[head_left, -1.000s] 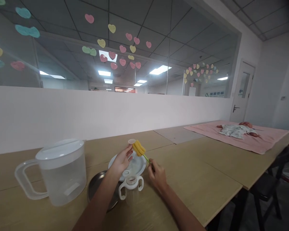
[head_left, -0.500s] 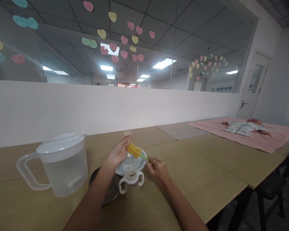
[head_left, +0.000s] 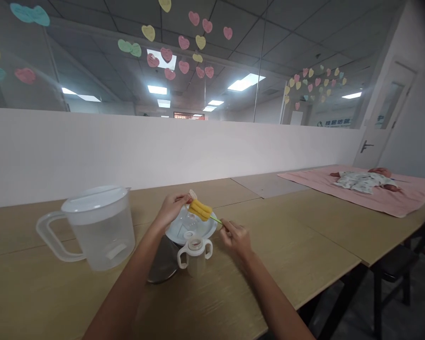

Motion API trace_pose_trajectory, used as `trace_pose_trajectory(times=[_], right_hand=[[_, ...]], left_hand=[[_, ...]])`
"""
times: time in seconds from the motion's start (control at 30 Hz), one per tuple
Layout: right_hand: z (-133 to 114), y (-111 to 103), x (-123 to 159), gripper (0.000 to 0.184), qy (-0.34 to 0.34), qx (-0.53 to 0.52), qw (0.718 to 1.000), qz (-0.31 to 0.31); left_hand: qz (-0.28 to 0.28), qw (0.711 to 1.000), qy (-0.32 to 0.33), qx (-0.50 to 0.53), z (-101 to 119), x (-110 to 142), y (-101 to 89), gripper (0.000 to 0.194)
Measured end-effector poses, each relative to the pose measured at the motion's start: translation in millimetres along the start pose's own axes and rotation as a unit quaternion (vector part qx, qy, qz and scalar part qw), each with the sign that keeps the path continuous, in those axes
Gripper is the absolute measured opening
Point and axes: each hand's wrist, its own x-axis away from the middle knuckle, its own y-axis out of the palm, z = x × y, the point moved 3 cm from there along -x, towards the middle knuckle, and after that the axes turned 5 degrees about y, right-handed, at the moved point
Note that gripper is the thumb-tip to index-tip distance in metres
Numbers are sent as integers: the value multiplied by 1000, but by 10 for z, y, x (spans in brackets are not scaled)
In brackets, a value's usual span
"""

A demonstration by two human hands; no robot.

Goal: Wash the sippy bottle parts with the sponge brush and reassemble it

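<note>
Pinched in the fingers of my left hand (head_left: 171, 208) is a small pale, round-topped piece (head_left: 193, 194), too small to name surely. My right hand (head_left: 236, 237) grips the thin green handle of a sponge brush (head_left: 200, 210), whose yellow sponge head points left and touches or nearly touches that piece. Below the brush stands a white bowl (head_left: 211, 228) with clear parts in it, including what looks like a clear dome. In front of the bowl is an upright baby bottle (head_left: 197, 264) with two white side handles and an open top.
A lidded plastic pitcher (head_left: 104, 231) with water stands at left. A dark grey tray or plate (head_left: 163, 264) lies partly behind my left forearm. At far right a baby doll (head_left: 363, 182) rests on a pink cloth (head_left: 315, 182). A white wall (head_left: 163, 151) bounds the table's back.
The pale piece has tilted and come lower, nearer the sponge head, as my left fingers turned over it. The sponge has risen slightly off the bowl. My view has shifted slightly.
</note>
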Motion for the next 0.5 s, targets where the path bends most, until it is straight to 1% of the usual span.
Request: trace_pose_trajectory(times=[0.03,0.07,0.1,0.17,0.27,0.37,0.43,0.5], right_hand=[[9,2,-1,28,8,6,1000,1],[21,4,-1,27,18,13,1000,2],[35,7,0,27,27,21,999,4],[63,13,6,26,38,32,999,8],[92,10,25,27,39,26,999,14],[109,8,46,29,44,15,999,9],[117,13,60,29,53,14,998,3],[123,22,72,30,62,14,998,2]], left_hand=[[12,996,23,-87,36,6,-81,9],[31,985,38,-164,65,13,-169,6],[48,972,37,-225,79,22,-259,2],[60,954,-5,-293,47,43,-420,10],[29,944,-108,-310,-123,86,-599,22],[12,939,-176,-295,-348,131,-730,29],[11,942,-206,-266,-492,153,-796,29],[19,953,-207,-222,-601,155,-837,29]])
